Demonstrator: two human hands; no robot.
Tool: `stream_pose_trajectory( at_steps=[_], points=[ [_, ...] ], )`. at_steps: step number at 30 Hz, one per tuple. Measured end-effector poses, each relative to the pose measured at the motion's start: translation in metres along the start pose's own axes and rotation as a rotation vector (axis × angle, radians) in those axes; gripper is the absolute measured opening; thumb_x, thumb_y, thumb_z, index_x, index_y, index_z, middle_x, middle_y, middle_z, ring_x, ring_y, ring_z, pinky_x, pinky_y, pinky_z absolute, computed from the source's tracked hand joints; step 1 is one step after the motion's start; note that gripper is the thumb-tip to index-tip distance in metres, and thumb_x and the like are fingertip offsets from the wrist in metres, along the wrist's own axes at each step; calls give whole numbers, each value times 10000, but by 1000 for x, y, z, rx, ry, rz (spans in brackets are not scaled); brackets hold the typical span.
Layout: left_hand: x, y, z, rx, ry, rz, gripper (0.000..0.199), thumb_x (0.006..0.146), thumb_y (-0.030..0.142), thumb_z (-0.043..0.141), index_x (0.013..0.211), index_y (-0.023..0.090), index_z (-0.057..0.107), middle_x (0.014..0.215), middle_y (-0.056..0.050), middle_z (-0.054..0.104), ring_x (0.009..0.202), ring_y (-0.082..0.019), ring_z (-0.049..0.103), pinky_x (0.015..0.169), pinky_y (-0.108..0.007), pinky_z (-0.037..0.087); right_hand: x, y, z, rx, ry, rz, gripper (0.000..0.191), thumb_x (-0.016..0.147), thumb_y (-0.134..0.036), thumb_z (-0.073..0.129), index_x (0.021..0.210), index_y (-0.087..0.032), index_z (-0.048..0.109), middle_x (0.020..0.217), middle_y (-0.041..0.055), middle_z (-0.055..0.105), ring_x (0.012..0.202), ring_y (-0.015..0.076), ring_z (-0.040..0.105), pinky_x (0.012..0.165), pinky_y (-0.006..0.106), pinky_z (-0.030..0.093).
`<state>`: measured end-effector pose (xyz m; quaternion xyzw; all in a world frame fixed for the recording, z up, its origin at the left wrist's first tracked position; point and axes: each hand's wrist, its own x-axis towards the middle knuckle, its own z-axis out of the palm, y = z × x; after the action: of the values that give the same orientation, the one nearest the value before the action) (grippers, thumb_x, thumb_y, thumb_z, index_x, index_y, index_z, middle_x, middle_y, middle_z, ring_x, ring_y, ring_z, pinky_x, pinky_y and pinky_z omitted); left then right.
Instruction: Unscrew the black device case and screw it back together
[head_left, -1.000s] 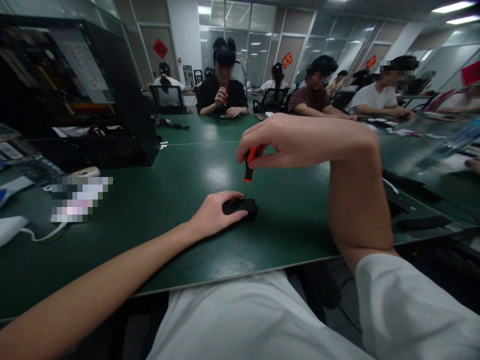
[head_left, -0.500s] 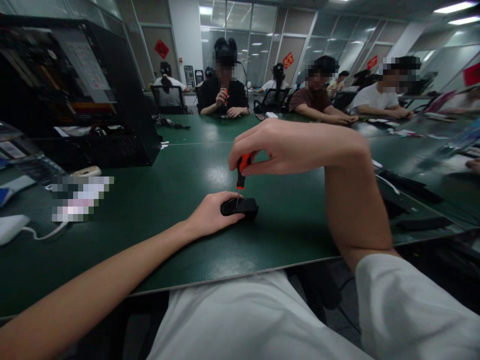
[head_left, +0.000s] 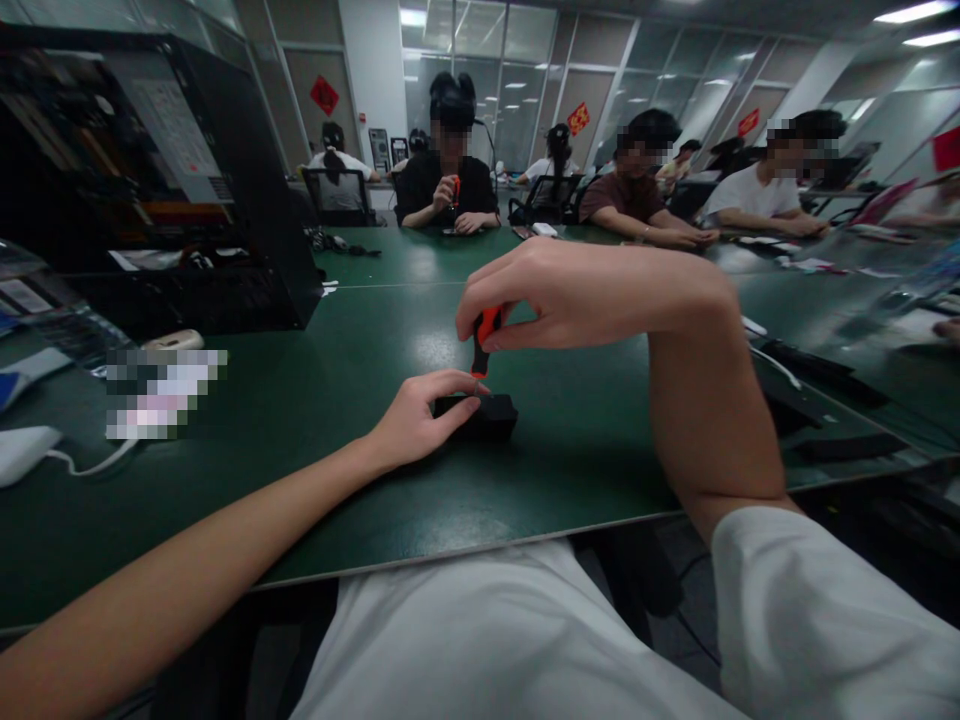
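Note:
My right hand (head_left: 525,295) grips the red and black handle of a screwdriver (head_left: 481,350) from above, wrist sharply bent. The screwdriver stands nearly upright, its thin shaft pointing down at a small black block-shaped part (head_left: 496,418) on the green table. The thumb and forefinger of my left hand (head_left: 424,415) come together around the lower shaft, just over the black part. These fingers cover the screwdriver's tip and the left portion of the part, so what the tip touches is hidden.
A black open-sided computer case (head_left: 277,200) stands at the left, with a plastic bottle (head_left: 64,310) and a white cable (head_left: 97,468) nearby. Dark flat pieces (head_left: 847,448) lie at the right. Across the green table (head_left: 360,350) sit several people, one holding an orange screwdriver (head_left: 456,190).
My left hand has let go of the black part's sides, and its thumb and forefinger have risen to the screwdriver's shaft. My right hand and the screwdriver have hardly moved.

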<state>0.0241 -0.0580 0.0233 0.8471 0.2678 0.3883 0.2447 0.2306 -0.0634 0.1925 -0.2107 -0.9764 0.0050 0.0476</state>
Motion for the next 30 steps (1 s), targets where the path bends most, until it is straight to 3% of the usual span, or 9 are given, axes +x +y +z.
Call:
stream_pose_trajectory(
  at_steps=[4,10,14,20,24,30],
  points=[
    [1,2,1,-29,23,21,189,967,265,605,938,193,778,1042,-75,776,986,-220,729,955,-339,541,-1,0,0,-20,56,20,286,963,-393,574,1107,-188,713,1046,50,736,884,168,656,798,291,439],
    [2,2,2,-37,27,56,191,967,258,615,919,182,784,991,-76,784,923,-213,739,906,-329,561,-7,-5,-9,-48,65,201,403,1011,-492,492,1094,-176,726,916,68,762,795,177,672,730,302,450],
    [2,1,2,-39,57,105,156,949,234,652,897,163,780,945,-79,788,873,-202,741,859,-303,562,-11,-7,-13,-37,73,145,331,1009,-433,495,1015,-218,746,887,29,764,789,152,678,723,283,479],
    [1,-2,2,-38,96,99,101,918,208,695,885,157,777,907,-67,790,846,-189,739,830,-280,554,-13,-12,-13,82,96,108,314,980,-449,484,1014,-309,763,1055,-15,768,940,154,709,827,275,552],
    [1,0,0,-50,100,72,113,921,191,684,970,165,782,953,-60,802,857,-186,744,832,-283,559,-14,-14,-12,106,104,92,288,977,-413,490,1006,-316,761,1098,-15,760,976,158,711,848,273,560],
    [0,4,0,-35,125,49,71,898,196,709,896,175,777,898,-41,798,817,-185,736,796,-286,554,-14,-9,-11,60,128,115,283,936,-463,582,1073,-275,744,1038,27,770,913,175,699,814,284,552]
  ],
)
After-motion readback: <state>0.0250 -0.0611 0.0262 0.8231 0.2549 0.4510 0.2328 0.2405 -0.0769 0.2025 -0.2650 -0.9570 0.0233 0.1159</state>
